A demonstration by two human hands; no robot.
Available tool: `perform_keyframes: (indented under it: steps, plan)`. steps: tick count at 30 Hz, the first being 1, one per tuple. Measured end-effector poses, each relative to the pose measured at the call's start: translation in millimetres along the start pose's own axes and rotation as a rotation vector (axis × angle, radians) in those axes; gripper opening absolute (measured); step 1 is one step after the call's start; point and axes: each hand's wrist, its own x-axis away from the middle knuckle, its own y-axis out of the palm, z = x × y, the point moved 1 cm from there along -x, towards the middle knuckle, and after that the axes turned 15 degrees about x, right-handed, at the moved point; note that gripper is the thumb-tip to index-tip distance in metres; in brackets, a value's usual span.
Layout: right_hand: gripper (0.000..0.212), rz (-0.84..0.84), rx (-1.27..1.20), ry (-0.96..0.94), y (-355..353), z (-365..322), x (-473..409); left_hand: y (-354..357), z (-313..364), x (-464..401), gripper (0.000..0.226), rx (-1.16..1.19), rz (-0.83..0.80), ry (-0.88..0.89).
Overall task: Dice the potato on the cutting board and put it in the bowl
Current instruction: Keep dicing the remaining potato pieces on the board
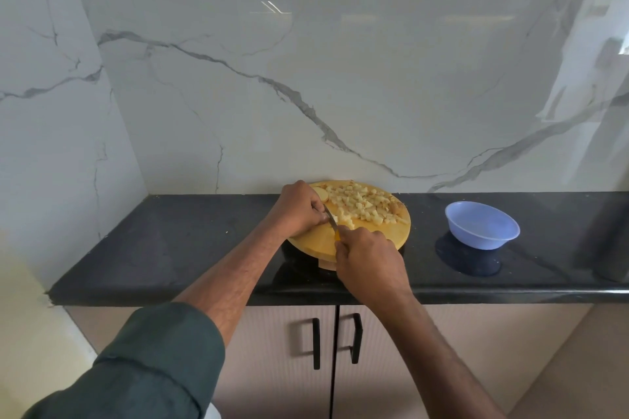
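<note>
Pressing down on the last uncut piece of potato (342,215), the left hand (299,209) has its fingers curled over it near the left edge of the round wooden cutting board (316,241), fingertips just beside the knife blade (330,216). The right hand (369,262) is closed around the knife's yellow handle at the board's near edge. Diced potato cubes (364,202) cover the far half of the board, some close to its right rim. The blue bowl (482,224) sits empty toward the right end of the black countertop (170,248), well apart from the board. As the piece shrinks, a slip could bring the blade onto the fingertips; careless sweeping could scatter cubes off the rim during transfer.
</note>
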Motion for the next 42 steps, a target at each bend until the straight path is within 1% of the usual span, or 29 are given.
perform_keyframes:
  steps: [5,9,15,17,20,25,31,35,38,42]
  plan:
    - [0.040,-0.025,-0.020,-0.034,-2.6,12.6,8.7,7.7,1.0,1.4,0.011,-0.065,0.041,0.047]
    - [0.040,-0.039,-0.078,-0.049,-6.0,25.2,16.9,8.9,0.6,0.9,0.007,-0.063,0.034,0.060]
    - [0.037,0.005,-0.128,-0.032,-17.1,41.0,19.9,11.7,0.4,-0.9,0.007,-0.047,0.002,0.089]
    - [0.038,0.028,-0.137,-0.017,-20.1,45.1,21.4,13.7,0.0,-2.2,0.011,-0.021,-0.003,0.100]
    - [0.039,0.067,-0.136,-0.011,-21.0,49.1,23.0,13.4,-1.7,-1.6,0.011,0.025,0.037,0.119]
    - [0.041,0.040,-0.066,-0.112,-10.2,46.8,26.2,2.9,-14.6,2.2,0.012,0.100,0.135,0.089]
    - [0.041,0.013,0.061,-0.138,-9.5,57.9,8.0,-0.8,-25.5,12.5,0.009,0.091,0.219,0.165]
    - [0.039,0.047,0.084,-0.130,-9.9,67.2,-7.1,1.4,-26.0,12.9,0.008,0.101,0.222,0.171]
    - [0.038,0.098,0.041,-0.124,-7.4,71.4,-16.5,-1.5,-26.2,12.4,0.008,0.107,0.213,0.166]
    - [0.037,0.130,-0.041,-0.069,-4.7,80.9,-27.9,-3.6,-27.4,13.4,0.008,0.107,0.198,0.147]
